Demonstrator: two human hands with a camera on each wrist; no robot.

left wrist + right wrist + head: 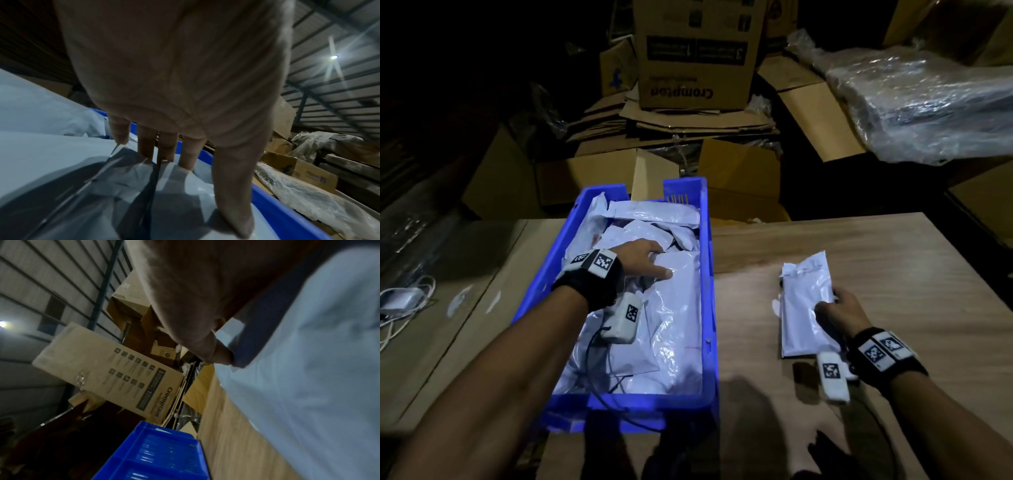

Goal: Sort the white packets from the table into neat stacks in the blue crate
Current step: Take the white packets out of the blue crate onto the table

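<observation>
The blue crate point(709, 342) stands on the left part of the wooden table point(893, 253) and holds several white packets in loose layers. My left hand point(662, 262) reaches into the crate, its fingers straight and pressing the top of a large white packet point(678, 308). In the left wrist view the fingertips point(166, 158) and thumb touch that packet point(61, 162) beside the crate rim point(273, 209). My right hand point(828, 301) grips a narrow white packet point(804, 291) lying on the table right of the crate, thumb on top. The right wrist view shows the thumb point(218, 352) on this packet point(308, 386).
Cardboard boxes, one printed Crompton point(695, 61), are piled beyond the table's far edge. A plastic-wrapped bundle point(928, 102) lies at the back right. White cables point(400, 308) sit on a lower surface at the left. Bare wood surrounds the held packet.
</observation>
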